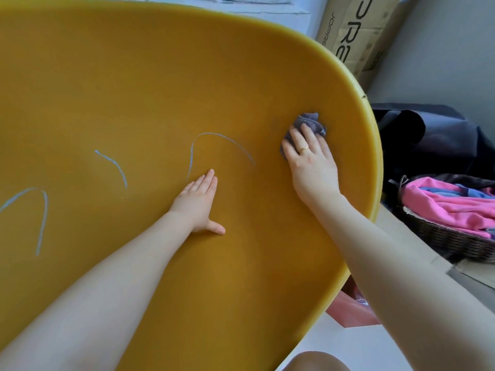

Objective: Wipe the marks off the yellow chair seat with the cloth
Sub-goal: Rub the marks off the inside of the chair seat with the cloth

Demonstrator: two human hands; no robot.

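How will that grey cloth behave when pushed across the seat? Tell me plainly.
The cloth looks soft and floppy: it is bunched in folds under the right hand, so it will probably crumple rather than slide flat. It seems light, since the fingers alone pin it. On the matte yellow seat it may drag and need steady pressure to reach the chalk-like marks.

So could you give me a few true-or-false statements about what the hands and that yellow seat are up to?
1. The right hand presses a grey cloth on the yellow chair seat. True.
2. The left hand holds a spray bottle. False: it lies flat and empty on the seat.
3. Pale blue marks remain on the seat. True.
4. The cloth covers the middle mark. False: it sits apart, near the seat's right edge.
5. The basket holds pink fabric. True.
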